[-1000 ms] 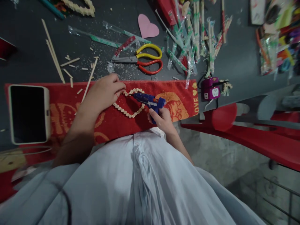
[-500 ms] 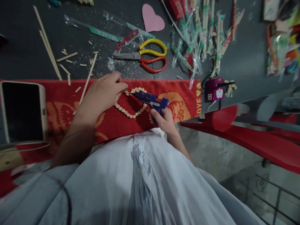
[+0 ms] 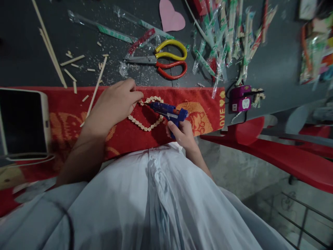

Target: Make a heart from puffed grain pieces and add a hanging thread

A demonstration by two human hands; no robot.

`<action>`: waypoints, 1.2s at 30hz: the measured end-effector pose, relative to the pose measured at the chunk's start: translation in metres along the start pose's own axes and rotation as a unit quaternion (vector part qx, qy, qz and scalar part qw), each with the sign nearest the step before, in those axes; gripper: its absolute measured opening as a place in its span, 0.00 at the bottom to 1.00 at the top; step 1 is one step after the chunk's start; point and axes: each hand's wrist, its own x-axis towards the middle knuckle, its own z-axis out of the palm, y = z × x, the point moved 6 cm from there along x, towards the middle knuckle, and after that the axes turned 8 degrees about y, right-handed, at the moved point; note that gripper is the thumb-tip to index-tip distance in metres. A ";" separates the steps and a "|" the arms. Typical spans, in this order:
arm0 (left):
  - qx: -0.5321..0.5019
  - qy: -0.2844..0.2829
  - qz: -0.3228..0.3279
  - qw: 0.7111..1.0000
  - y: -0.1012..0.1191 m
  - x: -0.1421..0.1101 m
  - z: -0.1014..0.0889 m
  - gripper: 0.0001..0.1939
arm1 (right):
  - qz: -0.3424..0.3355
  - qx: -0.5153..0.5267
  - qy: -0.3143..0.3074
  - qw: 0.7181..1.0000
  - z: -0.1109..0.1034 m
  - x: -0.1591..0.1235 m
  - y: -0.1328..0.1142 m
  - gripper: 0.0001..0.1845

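A heart-shaped outline of small pale wooden pieces [image 3: 147, 128] lies on the red patterned towel [image 3: 125, 139]. My right hand [image 3: 182, 133] is wrapped round the handle of a blue hot glue gun [image 3: 166, 110]. Its nozzle points left, at the upper left part of the outline. My left hand [image 3: 118, 102] is closed in a pinch beside the nozzle tip, at the outline's upper left edge. Whatever lies between those fingertips is too small or hidden to name.
Scissors [image 3: 170, 59] with yellow and red handles lie beyond the towel, near a pink paper heart [image 3: 171, 16]. Wooden sticks [image 3: 50, 52] and wrapped chopsticks [image 3: 231, 31] are scattered about. A phone [image 3: 23, 121] lies left; a purple power adapter [image 3: 239, 99] sits right.
The view has shifted slightly. Both hands and the glue gun keep nearly the same place over the heart outline.
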 end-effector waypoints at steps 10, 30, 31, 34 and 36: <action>0.025 0.003 0.010 1.000 0.003 0.001 0.000 0.16 | 0.001 -0.017 0.002 1.000 -0.002 -0.002 0.002 0.35; 0.068 -0.069 -0.025 0.995 0.014 0.004 -0.007 0.17 | -0.022 -0.055 -0.009 0.998 -0.001 -0.002 -0.006 0.37; 0.065 -0.069 -0.027 0.995 0.014 0.004 -0.006 0.17 | -0.023 -0.056 -0.007 0.998 -0.001 -0.002 -0.006 0.36; 0.050 -0.055 -0.017 0.997 0.013 0.003 -0.007 0.17 | -0.026 -0.056 -0.006 0.998 -0.002 -0.002 -0.006 0.36; 0.051 -0.041 -0.007 0.998 0.013 0.002 -0.007 0.17 | -0.025 -0.059 -0.005 0.998 -0.002 -0.002 -0.006 0.36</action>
